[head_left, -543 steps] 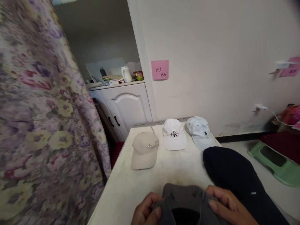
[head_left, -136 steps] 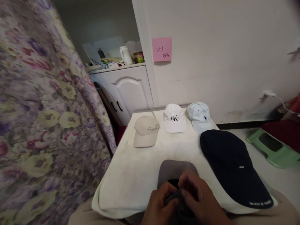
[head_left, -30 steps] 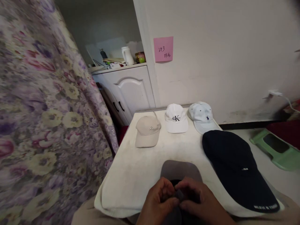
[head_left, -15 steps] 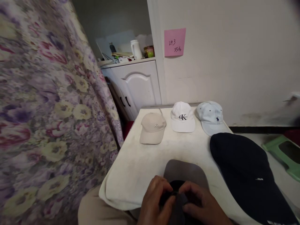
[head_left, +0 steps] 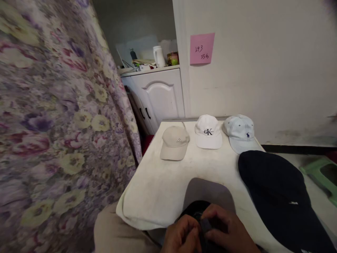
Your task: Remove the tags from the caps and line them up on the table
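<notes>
A dark grey cap (head_left: pixel 210 192) lies at the near edge of the table, its brim pointing away from me and its dark inside partly showing. My right hand (head_left: pixel 230 226) pinches a short grey strap (head_left: pixel 205 224) of this cap between thumb and fingers. Beside it, my left hand (head_left: pixel 183 234) is closed, with bunched fingertips at the cap's strap side; the exact part in them is hidden. The rest of the cap disappears behind both hands.
Along the table's far side stand a beige cap (head_left: pixel 174 143), a white cap (head_left: pixel 208 131) and a pale blue cap (head_left: pixel 240 133). A large navy cap (head_left: pixel 279 193) lies at right. Floral curtain (head_left: pixel 65 133) hangs at left; a green stool (head_left: pixel 321 175) stands right.
My left hand has moved down and slightly right, its fingers now bunched more tightly and more of the cap's inside showing. My right hand keeps its pinch. The view has shifted slightly left.
</notes>
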Available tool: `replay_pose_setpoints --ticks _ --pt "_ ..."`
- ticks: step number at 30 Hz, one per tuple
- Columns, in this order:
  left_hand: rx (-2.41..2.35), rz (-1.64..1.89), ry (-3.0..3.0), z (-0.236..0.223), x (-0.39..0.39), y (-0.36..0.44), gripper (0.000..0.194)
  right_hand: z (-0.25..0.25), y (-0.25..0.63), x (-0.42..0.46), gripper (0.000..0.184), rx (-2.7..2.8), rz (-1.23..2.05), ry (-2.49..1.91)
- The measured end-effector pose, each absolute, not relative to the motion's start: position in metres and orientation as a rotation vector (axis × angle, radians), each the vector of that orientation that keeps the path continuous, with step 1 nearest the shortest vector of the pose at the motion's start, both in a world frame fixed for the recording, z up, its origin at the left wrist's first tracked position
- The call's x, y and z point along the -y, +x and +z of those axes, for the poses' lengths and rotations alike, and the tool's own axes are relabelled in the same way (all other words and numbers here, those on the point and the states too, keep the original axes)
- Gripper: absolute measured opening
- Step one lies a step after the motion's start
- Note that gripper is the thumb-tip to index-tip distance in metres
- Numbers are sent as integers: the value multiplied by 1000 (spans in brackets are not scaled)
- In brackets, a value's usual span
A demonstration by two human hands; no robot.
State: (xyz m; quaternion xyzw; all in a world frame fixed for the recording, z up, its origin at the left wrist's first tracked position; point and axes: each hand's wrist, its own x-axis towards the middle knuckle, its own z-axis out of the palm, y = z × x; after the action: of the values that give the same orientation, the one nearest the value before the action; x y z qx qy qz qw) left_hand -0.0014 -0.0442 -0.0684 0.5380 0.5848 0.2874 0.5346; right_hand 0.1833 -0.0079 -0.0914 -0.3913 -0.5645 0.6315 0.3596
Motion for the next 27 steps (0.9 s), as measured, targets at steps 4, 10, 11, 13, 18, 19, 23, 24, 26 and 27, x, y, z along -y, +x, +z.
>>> replay_pose_setpoints --ticks 4,10,11,13,18,19,23,24,26,27 --pt "-1300 746 1049 -70 44 3 28 -98 182 9 15 1571 1459 -1000" --pt "-1287 762 880 -72 44 5 30 -99 175 12 20 1713 1333 -972" --pt "-1287 760 869 -72 44 5 29 -98 175 12 21 1720 1332 -972" --pt "-1288 762 881 -73 42 4 25 -97 176 13 23 1728 1332 -979" --pt "-1429 817 1141 -73 38 -2 17 -98 181 16 23 1721 1282 -983" --pt "-1457 816 1202 -73 38 -4 16 -98 181 16 23 1715 1278 -984" --pt "-1531 741 1362 -66 37 -7 9 -95 181 17 23 1696 1307 -1031" --pt "-1525 752 1406 -64 37 -7 8 -94 181 17 22 1697 1319 -1042" --pt "-1467 828 1490 -61 37 -8 7 -92 182 17 23 1703 1352 -1057" --pt "-1423 862 1499 -59 37 -8 7 -91 182 17 23 1709 1370 -1062"
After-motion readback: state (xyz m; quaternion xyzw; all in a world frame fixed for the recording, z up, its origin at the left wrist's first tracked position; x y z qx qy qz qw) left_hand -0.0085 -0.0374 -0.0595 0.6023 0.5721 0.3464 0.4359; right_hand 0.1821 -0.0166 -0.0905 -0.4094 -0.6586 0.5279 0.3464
